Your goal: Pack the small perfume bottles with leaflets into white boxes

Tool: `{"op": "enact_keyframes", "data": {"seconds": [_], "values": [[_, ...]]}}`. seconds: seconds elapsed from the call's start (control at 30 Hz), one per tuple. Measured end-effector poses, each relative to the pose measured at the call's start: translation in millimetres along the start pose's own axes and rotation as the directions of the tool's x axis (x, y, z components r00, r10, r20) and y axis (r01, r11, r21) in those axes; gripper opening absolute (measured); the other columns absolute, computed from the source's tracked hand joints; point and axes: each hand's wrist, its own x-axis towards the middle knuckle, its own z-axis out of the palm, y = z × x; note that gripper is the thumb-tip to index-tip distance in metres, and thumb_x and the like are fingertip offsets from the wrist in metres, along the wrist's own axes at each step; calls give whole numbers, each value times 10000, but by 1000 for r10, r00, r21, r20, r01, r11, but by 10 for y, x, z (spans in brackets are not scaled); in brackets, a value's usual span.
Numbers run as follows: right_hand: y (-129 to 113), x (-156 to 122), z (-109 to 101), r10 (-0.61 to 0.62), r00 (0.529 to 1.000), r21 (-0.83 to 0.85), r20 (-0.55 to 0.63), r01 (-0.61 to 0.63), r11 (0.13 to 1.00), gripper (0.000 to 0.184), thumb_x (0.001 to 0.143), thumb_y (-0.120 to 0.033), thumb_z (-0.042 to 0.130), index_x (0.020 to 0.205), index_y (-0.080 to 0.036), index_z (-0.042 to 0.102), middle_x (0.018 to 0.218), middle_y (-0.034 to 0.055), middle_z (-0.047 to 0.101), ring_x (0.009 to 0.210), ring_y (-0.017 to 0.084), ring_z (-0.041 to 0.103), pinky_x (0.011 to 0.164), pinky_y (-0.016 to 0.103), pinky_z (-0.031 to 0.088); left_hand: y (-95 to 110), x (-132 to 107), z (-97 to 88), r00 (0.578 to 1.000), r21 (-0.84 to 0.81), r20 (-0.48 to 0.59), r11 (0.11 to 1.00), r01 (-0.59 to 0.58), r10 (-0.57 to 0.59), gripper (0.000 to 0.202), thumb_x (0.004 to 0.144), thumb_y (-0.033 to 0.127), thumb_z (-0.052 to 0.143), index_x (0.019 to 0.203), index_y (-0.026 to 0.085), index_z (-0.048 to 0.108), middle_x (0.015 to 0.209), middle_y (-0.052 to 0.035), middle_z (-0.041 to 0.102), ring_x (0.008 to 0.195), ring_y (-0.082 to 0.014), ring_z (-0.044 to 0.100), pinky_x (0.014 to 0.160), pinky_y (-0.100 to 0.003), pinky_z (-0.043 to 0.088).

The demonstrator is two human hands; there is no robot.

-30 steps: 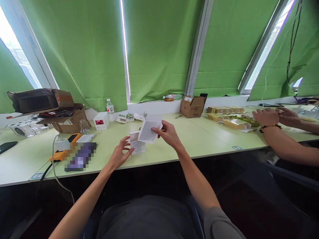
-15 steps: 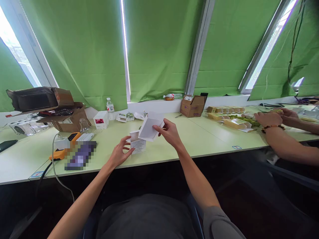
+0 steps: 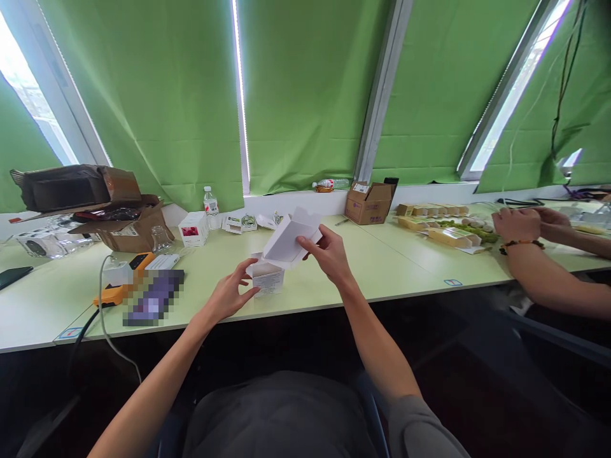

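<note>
My right hand [image 3: 328, 254] grips a plain white cardboard piece with raised flaps [image 3: 290, 240], thumb on its face. That piece is tilted over a small white carton [image 3: 268, 280] with printed text on its front. The carton stands on the table, its top open. On the carton's left side, my left hand [image 3: 232, 289] holds it with thumb low at the front and fingers behind; some fingertips are hidden. The lower edge of the white piece overlaps the carton's top in view, and I cannot tell whether it is inside.
A white box with a red picture [image 3: 193, 229] and a water bottle [image 3: 210, 201] stand at the back left. A purple pixelated item [image 3: 155, 298] lies left. At the back is a brown carton [image 3: 370, 203]. Another person's hands [image 3: 520, 222] work at the right.
The white piece in my right hand has tilted further and shifted slightly right. The carton and my left hand have moved a little to the right.
</note>
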Motion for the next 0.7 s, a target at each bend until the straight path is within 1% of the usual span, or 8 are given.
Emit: {"op": "enact_keyframes", "data": {"seconds": [0.13, 0.27, 0.3, 0.37, 0.43, 0.5, 0.57, 0.7], "values": [[-21, -31, 73, 17, 999, 30, 43, -18, 999, 461, 756, -535, 693, 1037, -175, 637, 872, 55, 666, 686, 176, 608, 534, 312, 577, -25, -12, 30, 1000, 55, -1, 998, 12, -12, 675, 850, 415, 605, 1439, 306, 294, 1051, -52, 672, 852, -225, 703, 757, -368, 566], [10, -38, 137, 24, 998, 94, 56, -30, 995, 472, 751, -533, 697, 1052, -174, 638, 915, 65, 669, 747, 200, 636, 561, 332, 601, -28, -15, 39, 1000, 74, 8, 997, 9, -9, 664, 863, 401, 586, 1445, 312, 278, 1065, -52, 668, 860, -229, 699, 767, -373, 551], [25, -33, 145, 22, 999, 118, 30, -25, 993, 473, 752, -534, 695, 1051, -173, 637, 918, 66, 665, 759, 203, 637, 567, 337, 608, -22, -15, 40, 1000, 82, 9, 997, 10, -11, 656, 864, 394, 586, 1442, 320, 285, 1063, -48, 666, 859, -227, 698, 778, -377, 548], [54, -13, 138, 12, 997, 169, -79, 1, 986, 483, 758, -544, 682, 1063, -174, 627, 935, 69, 655, 786, 208, 636, 575, 342, 620, -2, -16, 40, 1000, 98, 11, 995, 7, -8, 640, 865, 389, 583, 1436, 334, 300, 1054, -44, 662, 857, -225, 697, 792, -379, 544], [71, 19, 100, 8, 975, 205, -224, 39, 978, 511, 766, -558, 662, 1111, -185, 605, 993, 75, 645, 835, 216, 636, 580, 341, 628, 26, -18, 40, 1000, 116, 18, 993, -7, 5, 626, 873, 388, 570, 1437, 335, 303, 1040, -45, 659, 856, -227, 697, 785, -374, 542], [73, 53, 37, 9, 941, 214, -338, 67, 975, 555, 771, -566, 648, 1183, -202, 571, 1065, 83, 633, 890, 226, 633, 583, 335, 634, 54, -20, 41, 1000, 133, 24, 991, -19, 16, 615, 883, 382, 553, 1439, 327, 298, 1025, -46, 658, 857, -230, 697, 773, -368, 540], [63, 78, -26, 2, 924, 205, -383, 82, 975, 576, 775, -571, 636, 1219, -215, 548, 1101, 85, 624, 918, 229, 633, 581, 325, 635, 73, -21, 42, 999, 143, 30, 990, -21, 17, 608, 888, 372, 543, 1440, 324, 291, 1028, -47, 655, 857, -229, 697, 772, -367, 538], [38, 82, -54, 14, 934, 174, -358, 52, 983, 556, 783, -574, 623, 1197, -209, 555, 1098, 87, 624, 909, 223, 638, 577, 309, 634, 72, -24, 46, 1000, 139, 24, 990, -20, 17, 613, 887, 377, 545, 1441, 328, 287, 1039, -46, 651, 849, -226, 696, 778, -369, 538]]}}
